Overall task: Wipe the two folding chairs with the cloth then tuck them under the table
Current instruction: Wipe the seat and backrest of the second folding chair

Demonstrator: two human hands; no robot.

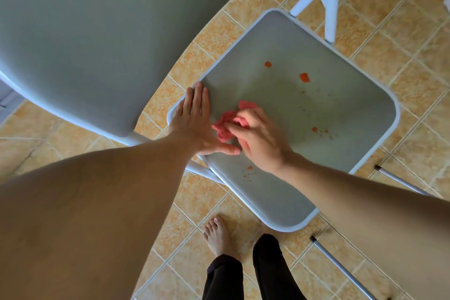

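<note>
View from above onto a floor (401, 61) of tan and orange tiles laid on the diagonal with pale grout lines. At centre right stands a folding chair, its grey seat (328, 114) rimmed in white tubing. White frame legs (331, 0) cross behind the far corner of the seat. Orange-red crumbs (304, 77) lie scattered across the seat: two larger bits near the far side and finer specks near the middle and the near left edge. A second, larger grey panel (97, 31), also edged in white tubing, fills the upper left, close to the camera. Two thin metal rods (341, 270) with dark tips slant across the floor at lower right.

Both bare forearms reach in from the bottom corners. The left hand (194, 124) lies flat, palm down, on the left edge of the seat, fingers straight and together, thumb spread toward the other hand. The right hand (263, 139) rests on the seat just beside it, fingers curled around a crumpled pink cloth (222, 129), which sits bunched on the seat between the two hands and touches the left thumb side.

Below the seat, a bare foot (218, 234) stands on the tiles, and black trouser legs (270, 268) show at the bottom edge.
</note>
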